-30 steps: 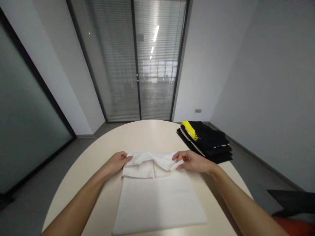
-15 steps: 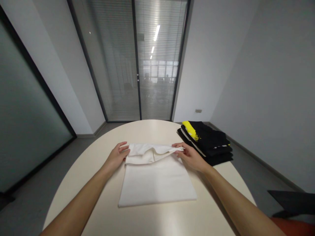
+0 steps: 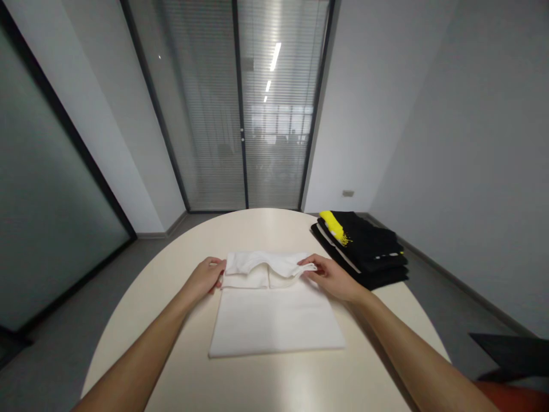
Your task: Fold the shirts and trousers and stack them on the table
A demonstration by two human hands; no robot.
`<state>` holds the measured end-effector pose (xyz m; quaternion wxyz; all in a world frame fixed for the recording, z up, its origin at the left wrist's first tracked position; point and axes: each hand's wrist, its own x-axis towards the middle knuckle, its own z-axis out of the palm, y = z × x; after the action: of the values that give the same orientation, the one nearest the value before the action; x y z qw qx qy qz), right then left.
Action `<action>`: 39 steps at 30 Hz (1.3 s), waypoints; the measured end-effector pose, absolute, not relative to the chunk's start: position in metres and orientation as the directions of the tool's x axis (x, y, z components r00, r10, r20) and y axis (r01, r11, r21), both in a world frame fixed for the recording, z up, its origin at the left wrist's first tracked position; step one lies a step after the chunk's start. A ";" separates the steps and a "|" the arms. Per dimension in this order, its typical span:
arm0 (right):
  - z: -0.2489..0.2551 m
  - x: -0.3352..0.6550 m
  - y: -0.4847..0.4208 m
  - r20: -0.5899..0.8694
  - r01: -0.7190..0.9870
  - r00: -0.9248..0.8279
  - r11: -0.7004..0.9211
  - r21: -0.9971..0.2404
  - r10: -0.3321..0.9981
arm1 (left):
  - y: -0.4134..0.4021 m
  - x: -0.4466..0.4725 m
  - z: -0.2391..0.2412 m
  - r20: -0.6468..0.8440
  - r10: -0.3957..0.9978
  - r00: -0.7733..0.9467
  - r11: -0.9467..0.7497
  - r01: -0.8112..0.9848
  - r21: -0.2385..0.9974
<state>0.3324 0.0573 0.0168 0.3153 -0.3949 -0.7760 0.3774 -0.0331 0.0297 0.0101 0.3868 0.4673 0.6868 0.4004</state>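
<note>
A smooth, folded white cloth lies on the pale worktop, its far end a rumpled, gaping band; fingers of the left hand and right hand pinch opposite ends.

bare left hand, bare right hand, both forearms bare
</note>
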 end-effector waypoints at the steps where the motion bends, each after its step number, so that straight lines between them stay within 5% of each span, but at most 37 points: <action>1: 0.019 0.332 0.057 0.188 0.385 -0.496 0.409 -0.827 0.848 | 0.032 -0.033 0.006 -0.137 0.955 -0.263 0.223 0.334 0.916; 6: 0.022 0.332 0.054 0.210 0.408 -0.524 0.459 -0.789 0.825 | 0.037 -0.030 -0.002 -0.043 0.965 -0.260 0.125 0.309 0.943; 17: 0.024 0.337 0.057 0.165 0.237 -0.493 0.314 -0.919 0.854 | 0.017 -0.024 0.026 -0.160 0.971 -0.178 0.184 0.128 0.975; 23: 0.041 0.344 0.051 0.160 0.147 -0.583 0.297 -0.943 0.797 | 0.009 -0.029 0.038 -0.261 0.961 0.088 0.271 -0.126 0.954; 27: 0.052 0.351 0.048 0.076 0.175 -0.703 0.275 -0.945 0.707 | 0.003 -0.041 0.047 -0.373 0.894 0.249 0.383 0.012 0.924; 32: 0.055 0.355 0.048 -0.033 0.252 -0.763 0.249 -0.935 0.646 | 0.003 -0.041 0.040 -0.482 0.844 0.236 0.420 0.270 0.867; 39: 0.043 0.348 0.049 0.063 0.252 -0.700 0.329 -0.910 0.712 | 0.007 -0.025 0.033 -0.198 0.949 0.246 0.171 0.127 0.977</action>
<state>0.3485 0.0495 0.0426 0.2343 -0.3087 -0.7806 0.4903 -0.0250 0.0073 0.0335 0.5783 0.5370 0.5009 0.3554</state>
